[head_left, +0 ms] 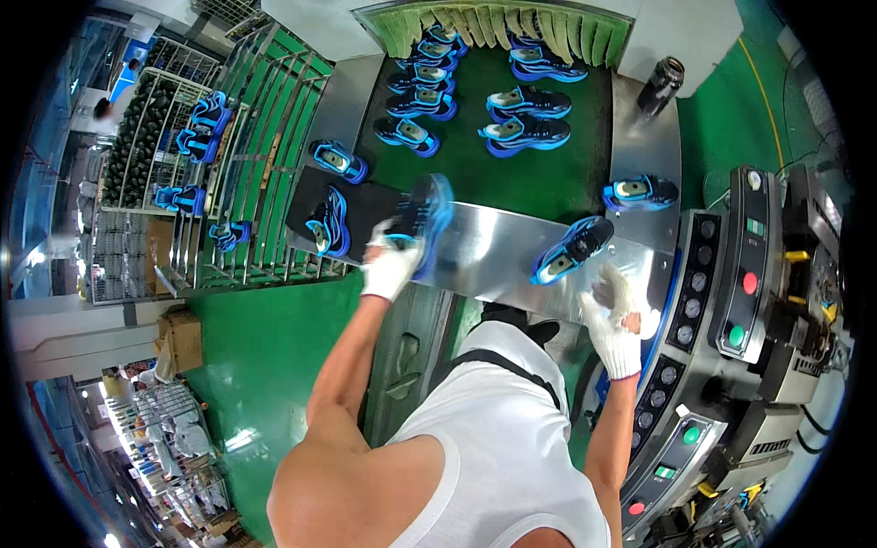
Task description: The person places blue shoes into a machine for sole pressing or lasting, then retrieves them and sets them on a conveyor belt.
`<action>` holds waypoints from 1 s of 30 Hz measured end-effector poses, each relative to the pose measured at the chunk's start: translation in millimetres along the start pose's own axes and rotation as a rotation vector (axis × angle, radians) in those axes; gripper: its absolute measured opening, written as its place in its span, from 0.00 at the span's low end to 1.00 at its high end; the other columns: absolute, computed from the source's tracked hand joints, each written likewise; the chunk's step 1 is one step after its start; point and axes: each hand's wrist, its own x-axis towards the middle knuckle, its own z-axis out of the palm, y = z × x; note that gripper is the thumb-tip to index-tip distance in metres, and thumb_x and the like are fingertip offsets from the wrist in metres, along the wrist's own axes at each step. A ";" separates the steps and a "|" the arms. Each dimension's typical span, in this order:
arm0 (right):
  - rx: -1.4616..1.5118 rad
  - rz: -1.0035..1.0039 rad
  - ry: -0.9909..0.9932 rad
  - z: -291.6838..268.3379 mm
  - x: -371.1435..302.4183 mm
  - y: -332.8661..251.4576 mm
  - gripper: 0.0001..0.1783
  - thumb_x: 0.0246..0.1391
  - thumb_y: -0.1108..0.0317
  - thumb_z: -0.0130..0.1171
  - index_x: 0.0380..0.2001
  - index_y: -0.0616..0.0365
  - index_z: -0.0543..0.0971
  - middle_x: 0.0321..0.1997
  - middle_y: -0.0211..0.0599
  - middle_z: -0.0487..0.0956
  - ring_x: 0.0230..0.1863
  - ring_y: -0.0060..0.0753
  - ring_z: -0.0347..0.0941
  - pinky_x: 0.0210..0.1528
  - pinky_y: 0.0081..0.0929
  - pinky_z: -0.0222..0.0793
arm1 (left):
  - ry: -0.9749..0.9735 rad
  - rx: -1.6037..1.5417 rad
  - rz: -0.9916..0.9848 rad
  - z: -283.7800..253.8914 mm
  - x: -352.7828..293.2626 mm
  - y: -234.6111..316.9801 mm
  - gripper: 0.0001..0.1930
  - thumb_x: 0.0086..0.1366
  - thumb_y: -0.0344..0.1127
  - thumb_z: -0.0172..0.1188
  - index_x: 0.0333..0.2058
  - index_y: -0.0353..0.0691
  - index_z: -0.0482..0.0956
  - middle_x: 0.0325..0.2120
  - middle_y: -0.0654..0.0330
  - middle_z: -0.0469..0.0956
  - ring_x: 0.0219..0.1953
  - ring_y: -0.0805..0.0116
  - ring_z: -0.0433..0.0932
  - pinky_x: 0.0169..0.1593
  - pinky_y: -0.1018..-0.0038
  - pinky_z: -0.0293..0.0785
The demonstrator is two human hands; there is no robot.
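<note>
My left hand (389, 263), in a white knit glove, is closed around a dark blue-and-black sneaker (426, 215), blurred by motion, above the metal ledge at the belt's near edge. My right hand (614, 321), gloved too, has its fingers apart and nothing in them. Close beyond it, a black-and-blue sneaker (574, 249) lies tilted on the metal ledge (489, 247). Another sneaker (639, 192) rests on the ledge's right side. To the left, one sneaker (329, 221) lies on a dark mat (370, 205), with another sneaker (338, 162) just behind it.
Several sneakers stand in two columns on the green conveyor belt (457, 173), leading under a fringed curtain (493, 26). A dark bottle (660, 85) stands at the back right. Control panels (744, 265) with buttons flank my right. A metal rack (260, 173) holding sneakers stands left.
</note>
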 end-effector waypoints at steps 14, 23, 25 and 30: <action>-0.161 0.682 0.161 5.1 -45.8 71.1 0.33 0.58 0.61 0.68 0.63 0.66 0.73 0.58 0.54 0.81 0.55 0.42 0.82 0.57 0.35 0.76 | 0.235 0.415 0.079 -51.2 113.0 -99.2 0.43 0.55 0.40 0.75 0.65 0.30 0.65 0.62 0.38 0.69 0.64 0.40 0.68 0.67 0.53 0.65; -0.343 0.703 -0.005 34.6 13.0 34.4 0.32 0.55 0.57 0.69 0.58 0.67 0.76 0.51 0.52 0.85 0.50 0.43 0.84 0.53 0.36 0.77 | 0.068 0.534 0.317 85.9 355.7 -16.9 0.24 0.72 0.51 0.54 0.57 0.41 0.78 0.53 0.45 0.79 0.53 0.41 0.78 0.55 0.53 0.74; -0.286 0.763 -0.050 39.2 40.4 17.8 0.32 0.54 0.58 0.70 0.57 0.68 0.77 0.47 0.51 0.85 0.50 0.42 0.83 0.52 0.35 0.76 | 0.106 0.461 0.394 96.3 374.2 3.9 0.20 0.72 0.50 0.55 0.48 0.40 0.82 0.46 0.49 0.82 0.47 0.44 0.81 0.51 0.54 0.76; 0.102 0.640 0.029 56.2 67.8 -6.4 0.34 0.56 0.65 0.69 0.63 0.68 0.71 0.60 0.54 0.79 0.60 0.48 0.79 0.60 0.36 0.77 | 0.062 0.182 0.577 83.7 335.5 9.1 0.13 0.70 0.43 0.61 0.40 0.39 0.83 0.41 0.50 0.82 0.43 0.48 0.82 0.47 0.57 0.77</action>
